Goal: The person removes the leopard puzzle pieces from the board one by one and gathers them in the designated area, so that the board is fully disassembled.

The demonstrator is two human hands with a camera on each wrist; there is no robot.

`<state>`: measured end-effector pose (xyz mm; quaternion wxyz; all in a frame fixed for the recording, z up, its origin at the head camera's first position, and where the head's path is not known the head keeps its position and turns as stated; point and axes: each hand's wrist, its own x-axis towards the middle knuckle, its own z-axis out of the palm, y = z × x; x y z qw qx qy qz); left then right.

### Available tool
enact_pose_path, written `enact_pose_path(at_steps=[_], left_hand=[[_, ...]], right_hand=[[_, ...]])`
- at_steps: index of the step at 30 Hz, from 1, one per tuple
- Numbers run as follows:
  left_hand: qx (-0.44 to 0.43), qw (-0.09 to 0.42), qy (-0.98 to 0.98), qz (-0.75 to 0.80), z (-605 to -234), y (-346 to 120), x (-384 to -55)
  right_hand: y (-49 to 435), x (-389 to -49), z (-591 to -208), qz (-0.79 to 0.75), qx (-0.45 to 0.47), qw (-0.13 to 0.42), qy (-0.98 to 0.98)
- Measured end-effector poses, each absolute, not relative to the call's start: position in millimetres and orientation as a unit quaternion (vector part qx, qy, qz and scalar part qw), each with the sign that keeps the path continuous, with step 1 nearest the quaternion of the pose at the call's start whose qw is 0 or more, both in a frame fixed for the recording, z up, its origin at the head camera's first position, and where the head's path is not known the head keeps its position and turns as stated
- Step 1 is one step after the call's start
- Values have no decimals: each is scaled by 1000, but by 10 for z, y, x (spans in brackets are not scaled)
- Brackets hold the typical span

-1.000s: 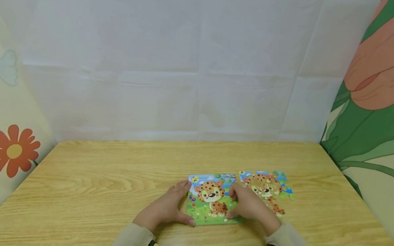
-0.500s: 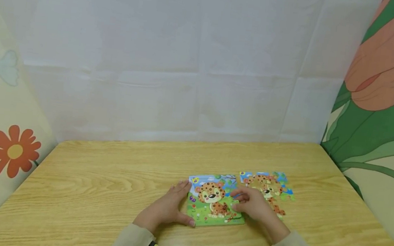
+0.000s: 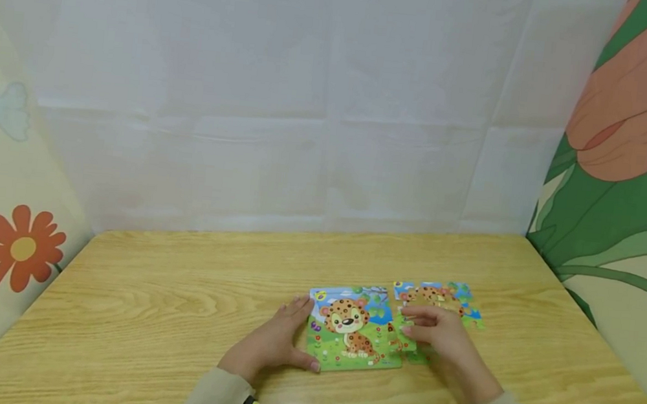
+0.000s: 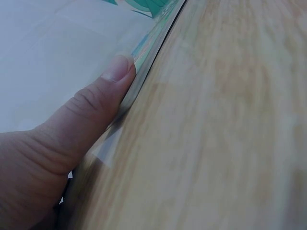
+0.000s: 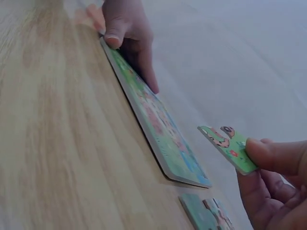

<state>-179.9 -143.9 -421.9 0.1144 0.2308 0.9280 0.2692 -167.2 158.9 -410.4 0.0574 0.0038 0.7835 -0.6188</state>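
The leopard jigsaw board (image 3: 338,353) lies flat on the table, its picture of a spotted cub facing up. My left hand (image 3: 272,340) rests at the board's left side, fingers extended along the edge and thumb on the front left corner. In the left wrist view the straight thumb (image 4: 98,103) presses on the board's rim. My right hand (image 3: 444,337) pinches a green puzzle piece (image 5: 232,152) between thumb and fingers. That piece, printed with a curled spotted tail and a red flower, is raised just right of the board.
More jigsaw pieces (image 3: 432,293) lie roughly joined on the table, right of the board and partly hidden by my right hand. A white cloth (image 3: 264,92) hangs behind the wooden table (image 3: 174,292). Painted panels stand left and right.
My right hand has moved right, off the board, lifting the tail piece out to its right. The left hand has stayed at the board's edge.
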Motion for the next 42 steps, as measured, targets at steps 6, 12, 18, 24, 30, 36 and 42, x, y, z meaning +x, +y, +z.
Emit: enact_pose_path(at_steps=[6, 12, 18, 24, 30, 36, 42], left_hand=[[233, 115, 926, 274, -4214, -1440, -1793], [232, 113, 927, 272, -4212, -1438, -1794], [225, 114, 929, 270, -4199, -1436, -1793], [224, 119, 928, 272, -4198, -1439, -1792], [224, 119, 929, 271, -4205, -1439, -1795], [226, 117, 928, 271, -4206, -1438, -1795], [228, 117, 928, 271, -4204, -1436, -1792]], right_hand=[[1718, -1638, -4059, -642, 23, 57, 765], [1877, -1607, -4035, -649, 46, 48, 758], [2026, -1579, -4031, -657, 32, 34, 752], [2180, -1537, -4062, -672, 38, 18, 740], [2365, -1501, -4075, -661, 68, 15, 747], [2518, -1456, -4107, -634, 102, 19, 766], [2608, -1456, -4151, -645, 136, 13, 752]])
